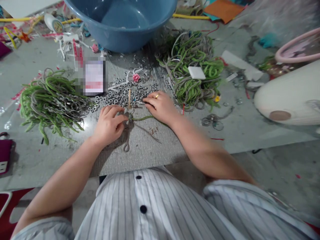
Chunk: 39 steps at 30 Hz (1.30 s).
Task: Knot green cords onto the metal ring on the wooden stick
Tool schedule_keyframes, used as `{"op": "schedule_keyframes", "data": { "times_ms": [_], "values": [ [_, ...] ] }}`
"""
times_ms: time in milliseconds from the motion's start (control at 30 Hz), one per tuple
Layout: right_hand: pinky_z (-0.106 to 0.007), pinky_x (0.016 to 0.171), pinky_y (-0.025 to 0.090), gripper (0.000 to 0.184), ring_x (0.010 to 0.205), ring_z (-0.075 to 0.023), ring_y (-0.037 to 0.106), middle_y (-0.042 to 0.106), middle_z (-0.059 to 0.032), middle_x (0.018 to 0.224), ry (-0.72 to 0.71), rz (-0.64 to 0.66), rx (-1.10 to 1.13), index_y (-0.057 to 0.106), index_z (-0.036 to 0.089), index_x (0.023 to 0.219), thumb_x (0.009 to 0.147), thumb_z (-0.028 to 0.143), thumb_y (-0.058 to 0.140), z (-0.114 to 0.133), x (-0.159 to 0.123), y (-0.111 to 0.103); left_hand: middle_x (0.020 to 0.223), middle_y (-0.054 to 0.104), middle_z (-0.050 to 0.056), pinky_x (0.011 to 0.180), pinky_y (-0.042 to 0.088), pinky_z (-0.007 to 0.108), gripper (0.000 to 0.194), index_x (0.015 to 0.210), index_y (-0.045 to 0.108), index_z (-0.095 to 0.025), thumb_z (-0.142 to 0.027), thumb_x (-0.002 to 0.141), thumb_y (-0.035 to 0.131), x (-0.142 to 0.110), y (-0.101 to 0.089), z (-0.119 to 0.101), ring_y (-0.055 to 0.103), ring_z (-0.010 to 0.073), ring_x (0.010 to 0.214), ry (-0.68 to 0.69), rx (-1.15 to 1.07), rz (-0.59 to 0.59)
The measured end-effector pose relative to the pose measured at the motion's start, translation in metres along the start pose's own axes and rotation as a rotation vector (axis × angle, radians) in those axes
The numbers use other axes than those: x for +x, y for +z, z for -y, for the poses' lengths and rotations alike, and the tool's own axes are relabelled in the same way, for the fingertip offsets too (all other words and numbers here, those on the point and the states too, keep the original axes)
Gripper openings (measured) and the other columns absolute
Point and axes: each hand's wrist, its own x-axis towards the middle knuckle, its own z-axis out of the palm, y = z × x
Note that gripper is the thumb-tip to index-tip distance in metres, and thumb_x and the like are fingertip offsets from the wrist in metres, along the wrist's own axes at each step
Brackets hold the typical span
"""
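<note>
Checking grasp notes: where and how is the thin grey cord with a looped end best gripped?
Probably pinch the thin grey cord by its small loop, from the near side: that loop forms its near end, apart from the left hand and right hand.

You can read no text here: the screen [94,76] is pixelated, and the small white container's label [58,26] is too blurred.

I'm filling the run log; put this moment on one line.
left hand: at green cord | right hand: at metal rings | wooden stick: between hands
</note>
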Motion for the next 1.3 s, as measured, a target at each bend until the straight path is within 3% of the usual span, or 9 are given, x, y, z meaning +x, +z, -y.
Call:
{"op": "schedule_keyframes", "data": {
  "times_ms": [267,433,600,1033,1300],
  "values": [
    [-0.045,0.092,0.044,0.026,0.104,-0.0269,0.058,0.07,-0.0109,0.109,0.011,0.046,-0.017,0.072,0.018,0.106,0.092,0.025,0.051,0.0,-0.002,-0.004,0.11,0.066,0.008,0.094,0.046,0.048,0.024,0.086,0.071,-0.023,-0.01,0.079,0.052,0.0,-0.001,-0.002,0.054,0.0276,0.112,0.082,-0.057,-0.013],
    [-0.046,0.09,0.042,0.022,0.1,-0.0269,0.06,0.073,-0.0089,0.104,0.007,0.061,-0.042,0.073,0.02,0.096,0.092,0.026,0.052,0.002,-0.004,-0.008,0.111,0.066,0.009,0.096,0.045,0.048,0.021,0.094,0.068,-0.02,-0.015,0.081,0.052,0.0,-0.004,-0.005,0.054,0.0277,0.114,0.022,-0.094,0.013],
    [-0.043,0.086,0.041,0.021,0.095,-0.0257,0.061,0.074,-0.0053,0.102,-0.019,0.041,-0.063,0.071,0.022,0.087,0.092,0.026,0.05,-0.001,-0.006,-0.007,0.111,0.067,0.007,0.097,0.045,0.048,0.019,0.09,0.066,-0.023,-0.016,0.081,0.051,0.001,-0.005,-0.006,0.054,0.0277,0.115,-0.027,-0.095,0.05],
    [-0.045,0.084,0.042,0.032,0.091,-0.0285,0.061,0.073,-0.0094,0.09,0.068,0.001,-0.088,0.064,0.02,0.116,0.093,0.027,0.043,0.004,-0.007,-0.012,0.109,0.067,0.007,0.094,0.046,0.048,0.021,0.086,0.068,-0.022,-0.014,0.08,0.05,0.001,-0.003,-0.006,0.054,0.0276,0.113,0.002,-0.068,0.029],
    [-0.039,0.086,0.045,0.03,0.089,-0.0227,0.067,0.075,-0.006,0.092,0.027,-0.056,0.19,0.061,0.018,0.117,0.088,0.023,0.054,0.022,-0.013,-0.025,0.106,0.067,0.007,0.093,0.045,0.049,0.022,0.078,0.07,-0.022,-0.013,0.08,0.05,0.001,-0.003,-0.003,0.055,0.0282,0.111,0.054,-0.039,-0.035]
  ]
}}
